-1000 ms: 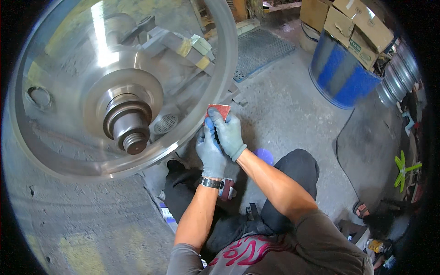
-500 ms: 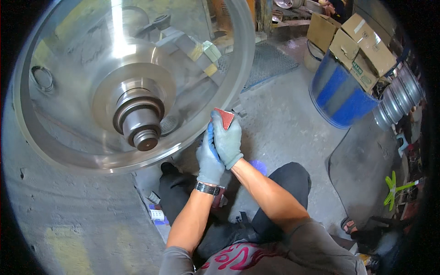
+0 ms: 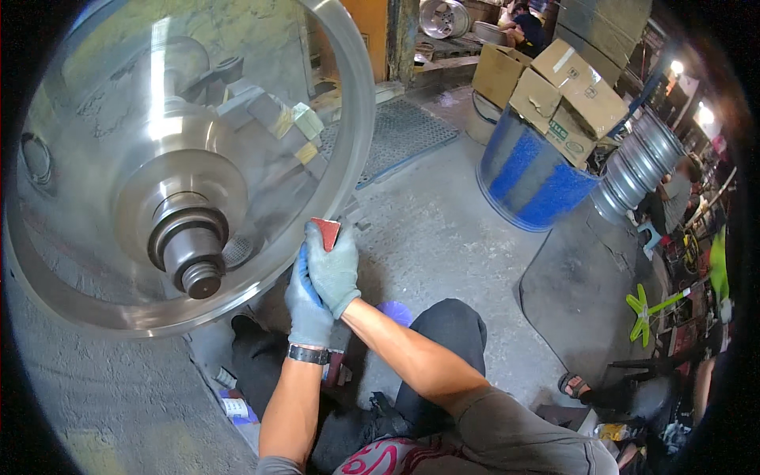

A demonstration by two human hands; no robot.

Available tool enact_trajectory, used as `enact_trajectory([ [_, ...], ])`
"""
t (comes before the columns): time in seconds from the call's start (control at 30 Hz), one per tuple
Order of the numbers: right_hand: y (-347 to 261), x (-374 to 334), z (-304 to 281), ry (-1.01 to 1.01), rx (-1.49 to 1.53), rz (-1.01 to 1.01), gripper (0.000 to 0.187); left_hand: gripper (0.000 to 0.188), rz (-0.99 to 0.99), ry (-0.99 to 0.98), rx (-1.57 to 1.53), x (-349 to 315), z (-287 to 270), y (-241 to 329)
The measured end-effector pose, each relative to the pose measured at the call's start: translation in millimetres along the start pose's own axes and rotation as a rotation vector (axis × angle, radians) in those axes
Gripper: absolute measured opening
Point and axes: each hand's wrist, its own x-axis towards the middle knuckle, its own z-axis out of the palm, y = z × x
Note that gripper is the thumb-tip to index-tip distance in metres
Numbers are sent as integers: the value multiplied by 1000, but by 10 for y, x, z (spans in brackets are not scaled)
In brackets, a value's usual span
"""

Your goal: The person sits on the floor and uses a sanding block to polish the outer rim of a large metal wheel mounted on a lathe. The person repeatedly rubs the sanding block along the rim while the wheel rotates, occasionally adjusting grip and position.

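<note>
A large metal wheel rim (image 3: pixel 358 150) on a spindle (image 3: pixel 190 252) fills the upper left, its inner part smeared as if spinning. My two hands, in grey work gloves, press together at its lower right edge. Between the thumb and fingers of my right hand (image 3: pixel 336 277) a folded piece of red sandpaper (image 3: pixel 327 231) is pinched, one corner sticking out. My left hand (image 3: pixel 307 310), blue on the palm side, lies against the right one, closed, fingertips hidden behind it next to the rim's edge. A dark watch (image 3: pixel 308 355) is on my left wrist.
A blue drum (image 3: pixel 526 178) with cardboard boxes (image 3: pixel 578 75) on top stands at the right, with stacked metal rims (image 3: pixel 643 162) beside it. A perforated mat (image 3: pixel 408 131) lies beyond the wheel. A person (image 3: pixel 522 28) sits at the back; a sandalled foot (image 3: pixel 573 385) shows at lower right.
The whole view has shifted, so wheel, hands and drum sit farther left and the hands lower. Both hands stay together at the rim with the sandpaper held.
</note>
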Motion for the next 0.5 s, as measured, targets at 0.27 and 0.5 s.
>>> enact_trajectory([
  [0.27,16,4,-4,-28,-95,57,44,40,30,-32,61,8,-93,-16],
  [0.5,19,0,9,16,-95,55,38,40,121,-101,185,-10,-123,-22],
])
